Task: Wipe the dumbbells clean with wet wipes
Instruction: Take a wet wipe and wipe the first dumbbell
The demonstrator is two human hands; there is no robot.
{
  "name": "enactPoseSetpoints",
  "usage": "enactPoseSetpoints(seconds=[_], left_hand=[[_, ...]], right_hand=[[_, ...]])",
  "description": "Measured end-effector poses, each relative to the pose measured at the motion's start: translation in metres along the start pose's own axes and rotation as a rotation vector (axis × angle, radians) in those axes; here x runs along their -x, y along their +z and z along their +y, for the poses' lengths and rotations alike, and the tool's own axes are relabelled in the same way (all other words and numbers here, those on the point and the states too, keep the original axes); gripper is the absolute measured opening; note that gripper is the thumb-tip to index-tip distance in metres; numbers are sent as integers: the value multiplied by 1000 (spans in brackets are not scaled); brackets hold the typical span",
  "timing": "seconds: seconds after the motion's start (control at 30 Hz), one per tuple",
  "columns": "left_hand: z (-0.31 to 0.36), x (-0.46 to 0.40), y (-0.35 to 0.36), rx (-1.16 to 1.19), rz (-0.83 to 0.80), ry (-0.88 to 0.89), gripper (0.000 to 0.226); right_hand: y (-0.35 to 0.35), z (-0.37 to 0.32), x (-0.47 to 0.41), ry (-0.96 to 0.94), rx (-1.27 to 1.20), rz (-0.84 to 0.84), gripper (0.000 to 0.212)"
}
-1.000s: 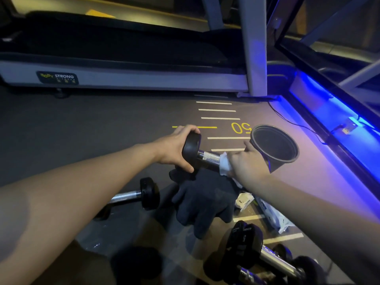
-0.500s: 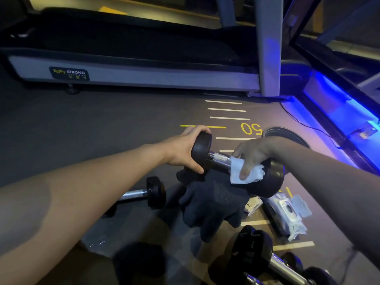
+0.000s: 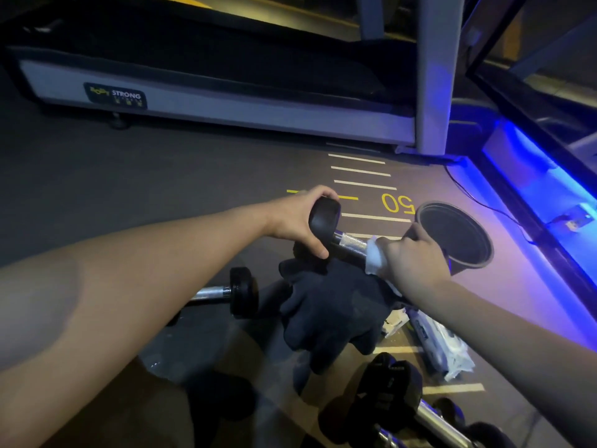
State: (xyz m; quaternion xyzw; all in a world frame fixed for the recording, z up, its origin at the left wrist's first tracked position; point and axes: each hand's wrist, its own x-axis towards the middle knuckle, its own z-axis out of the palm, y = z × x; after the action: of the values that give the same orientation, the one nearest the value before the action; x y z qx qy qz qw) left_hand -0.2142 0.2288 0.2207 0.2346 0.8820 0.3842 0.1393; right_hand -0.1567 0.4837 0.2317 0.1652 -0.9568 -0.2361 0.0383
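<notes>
Left hand [image 3: 298,223] grips one end of the dumbbell [image 3: 324,218]; right hand [image 3: 412,258] clamps a wet wipe [image 3: 374,256] round its handle, just above the dark gloves [image 3: 329,305]. Looks mid-job: the other dumbbells [image 3: 240,291] around the gloves probably still need wiping.

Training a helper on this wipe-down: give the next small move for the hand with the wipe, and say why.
Probably slide the wipe along the handle toward the left hand. The right hand grips the wipe around the handle's right end, the bare metal stretch to its left looks uncovered, and the left hand holds the dumbbell's end steady off the floor.
</notes>
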Motion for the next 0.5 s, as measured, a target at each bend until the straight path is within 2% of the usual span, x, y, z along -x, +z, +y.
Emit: enactPoseSetpoints(seconds=[0.07,0.17,0.23,0.3,0.4,0.43,0.5], left_hand=[[0,0,2,14,10,-8,107],[1,1,5,4,11,-2,106],[1,3,5,-2,9,7,105],[1,4,6,-11,7,21,103],[0,4,5,-1,3,14,102],[0,4,4,9,4,10,101],[-1,3,1,17,12,4,102]], right_hand=[[0,0,0,-9,-4,30,20],[-11,13,-11,-34,-99,-130,29],[-16,27,-28,-109,-293,-323,35],[-17,39,-47,-178,-516,-572,31],[-20,47,-70,-182,-604,-871,31],[-21,48,-73,-196,-579,-897,32],[-19,47,-74,-222,-544,-816,32]])
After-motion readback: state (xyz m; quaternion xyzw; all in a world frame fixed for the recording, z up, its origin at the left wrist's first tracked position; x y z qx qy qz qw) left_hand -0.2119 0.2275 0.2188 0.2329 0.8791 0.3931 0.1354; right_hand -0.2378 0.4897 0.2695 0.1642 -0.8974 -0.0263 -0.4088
